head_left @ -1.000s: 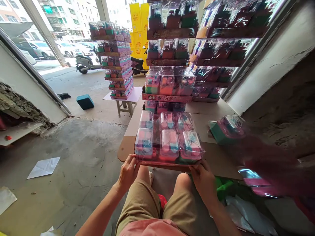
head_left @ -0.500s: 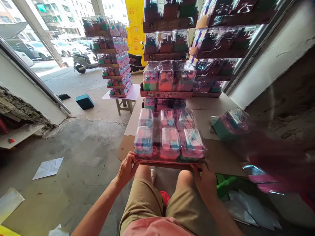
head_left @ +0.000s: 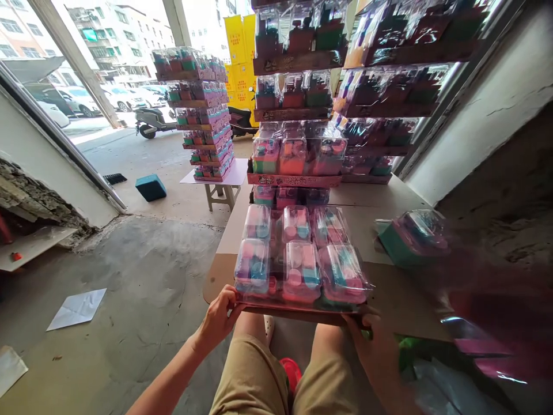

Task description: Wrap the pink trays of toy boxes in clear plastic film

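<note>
I hold a flat tray of plastic-wrapped toy boxes (head_left: pixel 298 262) by its near edge, over the front of a cardboard-topped table (head_left: pixel 393 300). My left hand (head_left: pixel 220 317) grips the tray's near left corner, fingers curled around the edge. My right hand (head_left: pixel 375 346) grips the near right corner from below. The boxes are pink, teal and purple under clear plastic lids. Behind the tray, a tall stack of the same wrapped trays (head_left: pixel 298 104) rises from the table.
A second stack of trays (head_left: pixel 384 92) stands at the back right. A loose teal and pink toy box (head_left: pixel 412 236) lies on the table to the right. Another stack (head_left: pixel 203 109) sits on a small stool outside. Paper sheets (head_left: pixel 76 308) lie on the concrete floor.
The tray has come slightly toward me and sits lower in view. My right hand has slid further under its right corner.
</note>
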`<control>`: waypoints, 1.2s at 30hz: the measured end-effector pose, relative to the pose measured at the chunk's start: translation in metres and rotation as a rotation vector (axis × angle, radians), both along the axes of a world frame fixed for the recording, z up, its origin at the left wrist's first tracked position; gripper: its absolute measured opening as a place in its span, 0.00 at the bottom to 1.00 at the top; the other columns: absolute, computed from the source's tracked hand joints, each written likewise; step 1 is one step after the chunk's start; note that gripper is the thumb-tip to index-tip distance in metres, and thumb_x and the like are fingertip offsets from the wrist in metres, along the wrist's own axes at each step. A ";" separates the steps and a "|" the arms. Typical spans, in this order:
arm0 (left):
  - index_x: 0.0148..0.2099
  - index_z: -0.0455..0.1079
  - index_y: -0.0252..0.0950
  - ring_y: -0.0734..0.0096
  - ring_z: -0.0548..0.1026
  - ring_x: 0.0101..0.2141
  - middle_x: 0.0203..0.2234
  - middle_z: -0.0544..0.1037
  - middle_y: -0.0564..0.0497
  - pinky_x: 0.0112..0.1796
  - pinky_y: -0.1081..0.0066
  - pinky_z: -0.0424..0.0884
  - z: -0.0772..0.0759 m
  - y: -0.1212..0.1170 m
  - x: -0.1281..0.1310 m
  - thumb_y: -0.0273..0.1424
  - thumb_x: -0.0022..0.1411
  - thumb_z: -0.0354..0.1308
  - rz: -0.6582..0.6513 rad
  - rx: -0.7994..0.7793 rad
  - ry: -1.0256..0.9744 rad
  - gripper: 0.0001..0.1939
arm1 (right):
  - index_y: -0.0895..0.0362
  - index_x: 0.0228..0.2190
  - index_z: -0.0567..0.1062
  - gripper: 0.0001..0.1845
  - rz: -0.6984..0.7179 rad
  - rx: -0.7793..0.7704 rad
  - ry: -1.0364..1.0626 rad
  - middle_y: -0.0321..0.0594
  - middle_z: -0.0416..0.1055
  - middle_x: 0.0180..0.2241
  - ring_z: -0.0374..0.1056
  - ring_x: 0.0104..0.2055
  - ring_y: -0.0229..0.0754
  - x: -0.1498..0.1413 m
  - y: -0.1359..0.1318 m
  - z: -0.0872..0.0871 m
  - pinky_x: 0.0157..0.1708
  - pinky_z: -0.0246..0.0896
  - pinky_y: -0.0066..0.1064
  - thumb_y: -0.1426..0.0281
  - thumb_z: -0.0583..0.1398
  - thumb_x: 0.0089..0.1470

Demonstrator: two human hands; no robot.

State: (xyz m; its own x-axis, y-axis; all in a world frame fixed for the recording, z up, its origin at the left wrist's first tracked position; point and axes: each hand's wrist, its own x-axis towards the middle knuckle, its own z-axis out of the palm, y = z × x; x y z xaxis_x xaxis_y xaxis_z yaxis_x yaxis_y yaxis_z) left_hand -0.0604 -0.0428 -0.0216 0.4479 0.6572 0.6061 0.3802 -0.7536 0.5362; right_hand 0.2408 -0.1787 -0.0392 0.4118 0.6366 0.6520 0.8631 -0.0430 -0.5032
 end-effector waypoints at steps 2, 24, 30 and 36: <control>0.32 0.52 0.39 0.80 0.59 0.21 0.24 0.60 0.58 0.23 0.81 0.60 0.000 0.001 0.000 0.25 0.61 0.51 -0.015 -0.005 -0.016 0.10 | 0.53 0.24 0.64 0.16 0.003 -0.015 -0.022 0.43 0.72 0.30 0.66 0.28 0.42 0.002 0.000 0.001 0.26 0.58 0.33 0.56 0.56 0.54; 0.29 0.59 0.37 0.78 0.61 0.22 0.22 0.63 0.58 0.26 0.76 0.62 0.026 0.034 -0.003 0.31 0.57 0.50 -0.079 -0.317 0.094 0.06 | 0.56 0.33 0.70 0.21 0.050 -0.031 -0.047 0.40 0.74 0.26 0.70 0.24 0.41 0.009 -0.005 0.010 0.23 0.63 0.30 0.51 0.52 0.56; 0.51 0.59 0.34 0.58 0.65 0.51 0.51 0.63 0.38 0.48 0.59 0.67 0.010 0.011 0.038 0.37 0.59 0.50 0.682 -0.250 -0.397 0.20 | 0.56 0.32 0.70 0.22 0.058 -0.052 0.062 0.41 0.74 0.26 0.70 0.26 0.42 -0.011 -0.010 0.016 0.24 0.63 0.31 0.50 0.52 0.54; 0.66 0.32 0.26 0.65 0.31 0.65 0.66 0.30 0.40 0.62 0.64 0.33 0.012 -0.026 0.127 0.40 0.63 0.41 0.578 -0.766 -0.596 0.38 | 0.57 0.34 0.69 0.22 0.044 -0.101 0.228 0.44 0.75 0.29 0.71 0.28 0.44 -0.003 -0.010 -0.003 0.24 0.63 0.31 0.50 0.52 0.53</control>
State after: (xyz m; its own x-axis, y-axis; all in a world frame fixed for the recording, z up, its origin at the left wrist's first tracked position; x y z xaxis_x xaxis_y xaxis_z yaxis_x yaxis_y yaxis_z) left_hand 0.0665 -0.0686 -0.0092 -0.2696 0.9625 -0.0304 0.0946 0.0579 0.9938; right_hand 0.2382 -0.1885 -0.0426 0.5113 0.7147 0.4772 0.7297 -0.0677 -0.6804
